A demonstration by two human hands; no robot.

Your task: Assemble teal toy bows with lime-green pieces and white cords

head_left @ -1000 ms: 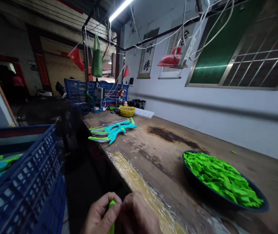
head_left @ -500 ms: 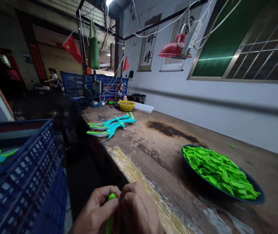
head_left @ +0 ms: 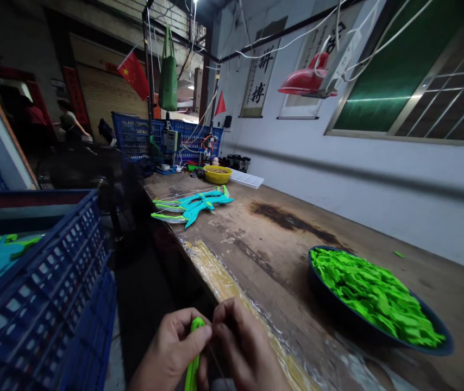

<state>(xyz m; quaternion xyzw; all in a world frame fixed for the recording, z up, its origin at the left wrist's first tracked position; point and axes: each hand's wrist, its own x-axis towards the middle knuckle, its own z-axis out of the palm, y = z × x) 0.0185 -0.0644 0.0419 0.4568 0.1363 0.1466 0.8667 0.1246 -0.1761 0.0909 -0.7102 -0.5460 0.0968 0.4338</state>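
Observation:
At the bottom centre, my left hand (head_left: 177,342) is closed round a bright green plastic bow limb (head_left: 193,355), thumb pressed across it near its rounded tip. My right hand (head_left: 244,347) is right beside it, its fingers bent and pinched around a thin string (head_left: 217,359) that runs down between the hands. The lower end of the limb drops out of the frame. Farther up the table, turquoise and green toy bows (head_left: 199,205) with white strings lie by the left edge.
A dark blue basin (head_left: 446,342) heaped with green plastic parts (head_left: 378,298) stands at the right on the wooden table (head_left: 289,260). Blue crates (head_left: 64,266) with more bows are at my left. Farther back are a yellow bowl (head_left: 218,178) and a hanging red lamp (head_left: 307,81).
My right hand's fingers have opened out slightly from the green limb's tip, and a thin string now shows between the hands. The view has shifted a little to the left.

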